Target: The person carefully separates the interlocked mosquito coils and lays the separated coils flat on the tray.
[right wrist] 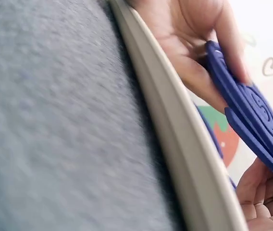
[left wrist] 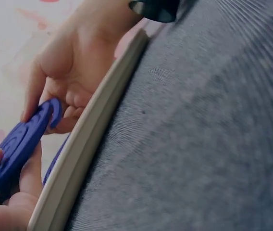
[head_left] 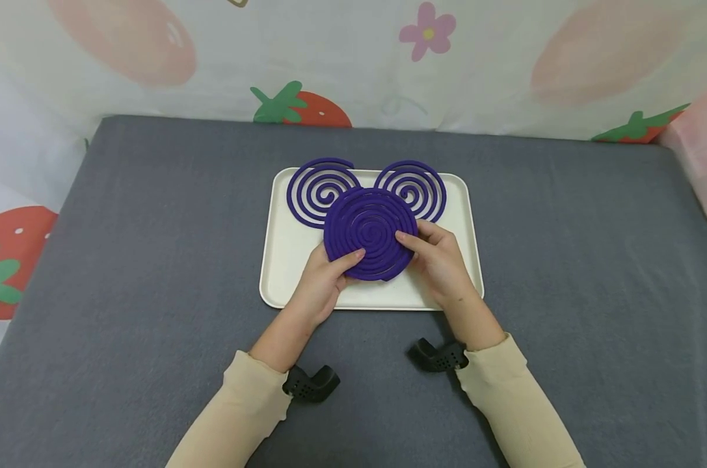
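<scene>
Both hands hold a tightly wound, purple-blue mosquito coil (head_left: 371, 234) between them, tilted above the tray. On its lower left, the left hand (head_left: 320, 286) pinches the rim with the thumb on top and the fingers underneath. The right hand (head_left: 445, 266) grips the right side the same way, thumb on the face. An outer end of the coil stands slightly apart from the disc in the right wrist view. Behind it are two looser spiral coils, a left one (head_left: 297, 195) and a right one (head_left: 436, 188), each partly covered by the held coil.
A white rectangular tray (head_left: 283, 273) lies on the grey cloth-covered table (head_left: 154, 260); the loose coils reach past its back rim. A white curtain (head_left: 353, 52) with strawberries and flowers hangs along the table's back edge. Dark wrist mounts (head_left: 312, 383) stick out below both hands.
</scene>
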Demonstrator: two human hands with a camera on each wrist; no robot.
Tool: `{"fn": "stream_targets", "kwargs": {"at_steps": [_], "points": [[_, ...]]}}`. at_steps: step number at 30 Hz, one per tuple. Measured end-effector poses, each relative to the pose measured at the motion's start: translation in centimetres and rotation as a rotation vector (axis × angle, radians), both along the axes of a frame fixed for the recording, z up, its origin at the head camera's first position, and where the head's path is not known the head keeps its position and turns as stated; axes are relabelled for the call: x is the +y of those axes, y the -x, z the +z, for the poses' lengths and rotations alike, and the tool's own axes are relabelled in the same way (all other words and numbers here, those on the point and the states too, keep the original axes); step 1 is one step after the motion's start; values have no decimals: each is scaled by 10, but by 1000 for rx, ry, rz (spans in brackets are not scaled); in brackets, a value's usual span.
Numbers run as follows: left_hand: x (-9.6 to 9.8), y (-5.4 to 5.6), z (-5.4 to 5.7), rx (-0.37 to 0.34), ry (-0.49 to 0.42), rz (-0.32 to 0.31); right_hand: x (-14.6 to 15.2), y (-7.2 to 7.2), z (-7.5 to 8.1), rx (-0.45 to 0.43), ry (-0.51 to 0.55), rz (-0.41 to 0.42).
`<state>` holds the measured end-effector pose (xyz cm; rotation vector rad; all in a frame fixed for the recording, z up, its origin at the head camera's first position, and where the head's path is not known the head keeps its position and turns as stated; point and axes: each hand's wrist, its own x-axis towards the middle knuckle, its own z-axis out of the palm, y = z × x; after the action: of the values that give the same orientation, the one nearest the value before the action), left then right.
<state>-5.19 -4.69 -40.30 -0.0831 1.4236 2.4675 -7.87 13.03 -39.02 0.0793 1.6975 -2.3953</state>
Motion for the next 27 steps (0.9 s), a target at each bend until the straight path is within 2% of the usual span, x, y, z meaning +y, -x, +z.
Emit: {"fn": "stream_targets", "kwargs": {"at_steps": [6, 14, 18, 22, 27], "points": [[-4, 0, 2, 54, -120, -11, 9, 5, 3, 6, -15, -59], [-3, 1, 1, 110, -45, 23, 18, 7, 8, -13, 30, -97], [-4, 2, -1, 102, -27, 53, 22, 8, 9, 14, 59, -129], [-5, 3, -1, 77, -30, 83, 26, 10, 8, 55, 57, -114], [-5, 4, -1, 68, -28, 87, 27, 11, 6, 71, 54, -95]]}}
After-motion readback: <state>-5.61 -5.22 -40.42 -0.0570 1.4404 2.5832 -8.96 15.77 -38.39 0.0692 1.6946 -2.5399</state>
